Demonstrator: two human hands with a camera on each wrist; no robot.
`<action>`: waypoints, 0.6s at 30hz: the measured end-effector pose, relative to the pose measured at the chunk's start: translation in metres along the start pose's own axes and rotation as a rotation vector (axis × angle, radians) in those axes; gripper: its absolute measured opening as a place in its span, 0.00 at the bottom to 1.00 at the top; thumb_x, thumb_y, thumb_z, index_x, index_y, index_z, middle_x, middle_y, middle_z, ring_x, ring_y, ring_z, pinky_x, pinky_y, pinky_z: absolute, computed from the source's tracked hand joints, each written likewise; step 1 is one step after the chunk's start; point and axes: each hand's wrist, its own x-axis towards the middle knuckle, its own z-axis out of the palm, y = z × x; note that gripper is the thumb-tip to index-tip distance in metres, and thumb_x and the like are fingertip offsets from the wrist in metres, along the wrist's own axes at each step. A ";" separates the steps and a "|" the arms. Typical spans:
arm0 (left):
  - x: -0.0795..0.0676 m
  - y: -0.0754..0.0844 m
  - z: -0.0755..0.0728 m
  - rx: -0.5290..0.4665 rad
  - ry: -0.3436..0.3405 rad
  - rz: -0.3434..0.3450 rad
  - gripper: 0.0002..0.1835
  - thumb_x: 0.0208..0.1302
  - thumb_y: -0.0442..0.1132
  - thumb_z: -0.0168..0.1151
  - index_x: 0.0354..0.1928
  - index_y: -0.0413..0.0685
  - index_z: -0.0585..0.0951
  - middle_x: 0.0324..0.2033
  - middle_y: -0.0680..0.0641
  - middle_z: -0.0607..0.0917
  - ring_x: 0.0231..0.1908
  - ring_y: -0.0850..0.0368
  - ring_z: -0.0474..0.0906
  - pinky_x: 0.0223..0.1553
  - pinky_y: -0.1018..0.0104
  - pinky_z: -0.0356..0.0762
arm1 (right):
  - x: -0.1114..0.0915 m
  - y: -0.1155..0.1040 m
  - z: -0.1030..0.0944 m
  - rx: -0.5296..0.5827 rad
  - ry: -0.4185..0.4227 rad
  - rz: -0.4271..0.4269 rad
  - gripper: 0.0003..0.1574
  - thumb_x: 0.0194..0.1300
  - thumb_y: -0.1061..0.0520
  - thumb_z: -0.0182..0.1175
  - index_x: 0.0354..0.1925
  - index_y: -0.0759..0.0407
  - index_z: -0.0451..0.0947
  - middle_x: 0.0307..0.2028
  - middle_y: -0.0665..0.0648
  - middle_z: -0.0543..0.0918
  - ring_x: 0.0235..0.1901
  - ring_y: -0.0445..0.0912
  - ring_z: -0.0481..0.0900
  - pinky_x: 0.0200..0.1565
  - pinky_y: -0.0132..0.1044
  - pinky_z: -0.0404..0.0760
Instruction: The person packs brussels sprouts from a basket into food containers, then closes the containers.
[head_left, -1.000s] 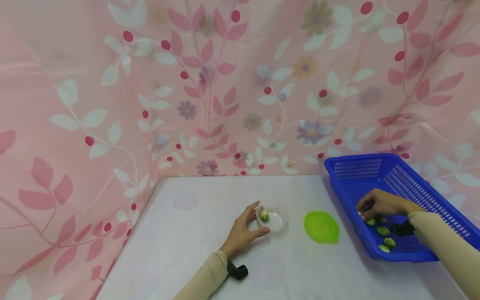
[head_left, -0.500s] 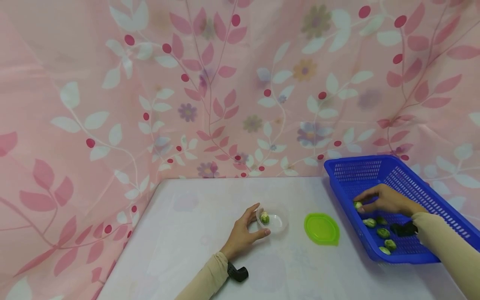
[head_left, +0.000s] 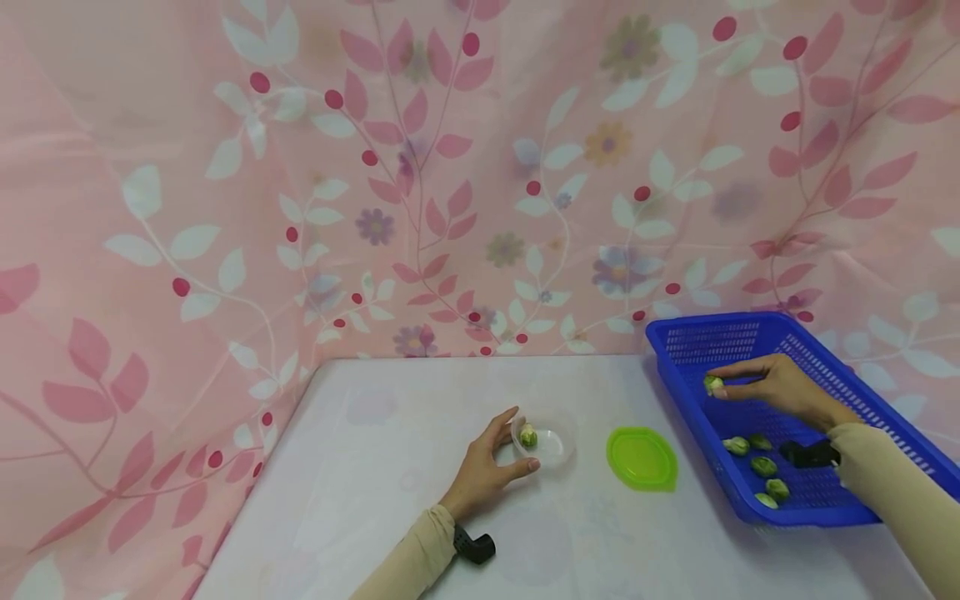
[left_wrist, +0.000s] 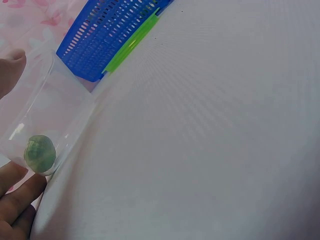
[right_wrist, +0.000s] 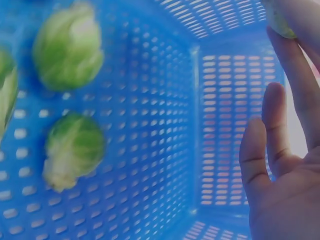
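Note:
My right hand (head_left: 787,390) pinches a Brussels sprout (head_left: 714,384) between thumb and fingertips, above the blue plastic basket (head_left: 678,400). In the right wrist view part of that sprout (right_wrist: 279,21) shows at the top edge, and the other fingers (right_wrist: 276,120) are free of it. My left hand (head_left: 487,467) holds a small clear plastic container (head_left: 555,446) on the table, thumb on the near side and fingers on the far side. One Brussels sprout (left_wrist: 40,154) lies inside the container. Several more sprouts (head_left: 764,466) lie in the near part of the basket.
A lime green lid (head_left: 642,459) lies flat on the white-covered table (head_left: 360,500) between the container and the basket. Behind the table hangs a pink floral curtain (head_left: 450,250). The basket's raised rim (head_left: 712,467) stands at the right of the lid.
My right hand has picked a sprout from the basket's left side and risen with it, away from the other sprouts. The left hand and container have stayed put.

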 end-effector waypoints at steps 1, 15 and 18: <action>0.000 0.000 0.000 -0.001 0.001 0.001 0.50 0.64 0.51 0.78 0.83 0.54 0.61 0.72 0.49 0.79 0.72 0.51 0.75 0.76 0.40 0.65 | 0.000 -0.002 -0.001 0.015 0.007 0.004 0.29 0.69 0.45 0.73 0.63 0.56 0.86 0.56 0.53 0.90 0.51 0.27 0.82 0.59 0.56 0.83; 0.000 0.000 0.000 0.005 0.002 0.001 0.51 0.64 0.51 0.79 0.83 0.54 0.61 0.73 0.49 0.79 0.72 0.51 0.76 0.76 0.42 0.65 | -0.007 -0.032 -0.010 0.121 0.018 0.005 0.30 0.73 0.46 0.70 0.66 0.57 0.83 0.57 0.41 0.89 0.54 0.25 0.78 0.61 0.50 0.80; 0.000 0.000 0.000 0.001 0.002 0.005 0.51 0.64 0.50 0.79 0.83 0.53 0.61 0.73 0.49 0.78 0.72 0.51 0.76 0.76 0.43 0.65 | -0.006 -0.041 -0.007 0.137 0.018 -0.025 0.28 0.73 0.49 0.70 0.66 0.59 0.83 0.55 0.41 0.90 0.53 0.28 0.82 0.53 0.30 0.80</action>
